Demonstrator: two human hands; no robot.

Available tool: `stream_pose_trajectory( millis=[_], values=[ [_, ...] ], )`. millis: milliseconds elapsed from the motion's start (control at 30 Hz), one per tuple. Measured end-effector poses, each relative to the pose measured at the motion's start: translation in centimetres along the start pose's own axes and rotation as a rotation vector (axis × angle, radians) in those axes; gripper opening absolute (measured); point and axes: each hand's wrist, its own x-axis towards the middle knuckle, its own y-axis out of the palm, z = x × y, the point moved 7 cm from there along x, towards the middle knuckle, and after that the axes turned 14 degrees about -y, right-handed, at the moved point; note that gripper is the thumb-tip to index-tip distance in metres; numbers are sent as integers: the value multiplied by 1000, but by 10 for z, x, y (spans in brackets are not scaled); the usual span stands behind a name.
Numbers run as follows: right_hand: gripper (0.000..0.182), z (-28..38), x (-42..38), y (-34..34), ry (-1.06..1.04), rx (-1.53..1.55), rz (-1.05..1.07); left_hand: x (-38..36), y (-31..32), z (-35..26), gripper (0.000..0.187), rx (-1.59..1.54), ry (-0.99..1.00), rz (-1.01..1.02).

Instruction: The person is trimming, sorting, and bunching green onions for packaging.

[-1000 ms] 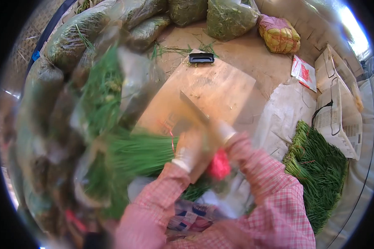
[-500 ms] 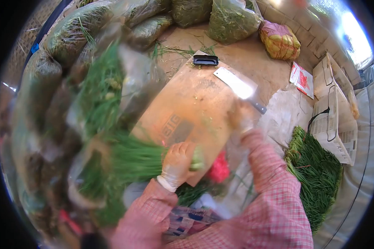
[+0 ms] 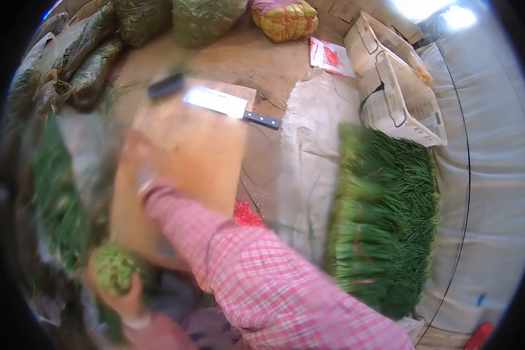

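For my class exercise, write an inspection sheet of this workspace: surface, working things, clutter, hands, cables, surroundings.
Surface: board lies on brown floor.
Working things: knife lies on the board, handle past its edge; greens stacked at the right.
Clutter: black object at the board's far end; red string beside it; red-and-white packet beyond.
Hands: left grips a bunch; right, blurred, is over the board's left side, grip unclear.
Cables: thin dark line down the grey sheet; cord or seam, cannot tell.
Surroundings: filled bags at the back, white crates at the right.
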Motion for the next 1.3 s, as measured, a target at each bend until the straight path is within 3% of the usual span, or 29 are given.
stream_pose_trajectory(
  millis=[33, 167, 233, 333, 433, 467, 533, 600, 667, 700, 733, 767, 800, 833, 867, 933, 967, 1067, 1133, 1200, 1267, 1300],
  values=[
    [49, -13, 1, -10, 8, -123, -45, 0, -4, 0, 69, 29, -10, -2],
    [73, 8, -56, -12, -161, 566, 545, 2, 0, -28, 69, -75, 9, 28],
    [104, 71, -74, -70, -284, 678, 468, 3, -7, -71, 70, -155, 38, 59],
    [117, 154, -98, -180, -431, 628, 442, -1, -11, -126, 71, -282, 149, 61],
    [103, 164, -100, -241, -362, 584, 108, -24, 3, -216, 71, -511, 114, 79],
    [98, 161, -99, -257, -343, 556, -52, -34, 10, -235, 83, -552, 37, 106],
    [82, 155, -95, -300, -332, 505, -350, -52, 30, -277, 87, -627, 119, 184],
    [66, 136, -84, -356, -338, 553, -353, -66, 62, -326, 91, -756, 289, 292],
    [55, 94, -64, -395, 112, 1444, -276, -70, 92, -365, 95, -926, 442, 422],
    [55, 78, -59, -426, 113, 1363, -219, -68, 103, -377, 97, -950, 497, 472],
    [56, 73, -55, -475, -132, 781, -147, -65, 113, -383, 99, -859, 534, 490],
    [58, 70, -56, -518, -319, 266, -131, -58, 117, -374, 104, -510, 557, 427],
    [60, 64, -59, -554, -434, -63, -127, -53, 121, -364, 109, -160, 607, 357],
    [62, 49, -63, -579, -481, -328, -87, -41, 128, -341, 107, -56, 564, 354],
    [65, 28, -67, -602, -494, -549, -36, -29, 135, -309, 106, -137, 389, 439],
    [83, -26, -82, -638, -490, -971, 61, -11, 127, -244, 99, 24, 260, 387],
    [84, -63, -92, -652, -414, -1082, 144, -4, 119, -207, 97, -21, 143, 383],
    [85, -170, -130, -677, -177, -1272, 382, 7, 60, -112, 88, 236, 115, 263],
    [86, -245, -177, -685, -145, -1340, 445, -7, 21, -72, 82, 188, -92, 276],
    [90, -311, -231, -676, 129, -1262, 599, -26, -26, -13, 82, 360, -151, 204],
    [89, -367, -301, -647, 547, -1030, 810, -55, -64, 32, 85, 388, -292, 139],
    [87, -391, -323, -637, 533, -1057, 739, -68, -82, 55, 87, 482, -317, 183]
  ],
)
